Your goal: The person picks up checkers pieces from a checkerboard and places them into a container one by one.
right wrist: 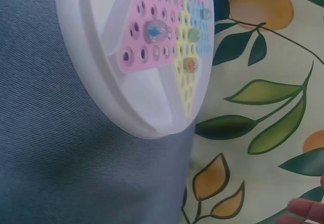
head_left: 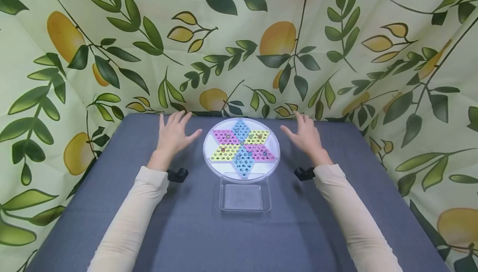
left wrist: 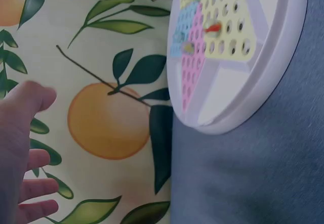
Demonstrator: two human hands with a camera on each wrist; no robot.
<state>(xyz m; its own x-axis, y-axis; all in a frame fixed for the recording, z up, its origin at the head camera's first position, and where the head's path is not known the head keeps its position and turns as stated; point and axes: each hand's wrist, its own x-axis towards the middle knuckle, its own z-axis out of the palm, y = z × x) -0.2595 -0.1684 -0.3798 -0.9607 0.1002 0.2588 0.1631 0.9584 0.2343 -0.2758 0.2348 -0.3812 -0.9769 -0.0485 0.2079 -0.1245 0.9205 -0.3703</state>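
Both spread wide, empty: my left grip and right grip flank the marble board on the worktop.
Likely light, stiff; hold opposite sides of the rim level, marbles could roll.

Blue-grey table, round board, clear tray

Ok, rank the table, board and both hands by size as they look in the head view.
1. Table
2. Board
3. Left hand and right hand: too alike to rank.
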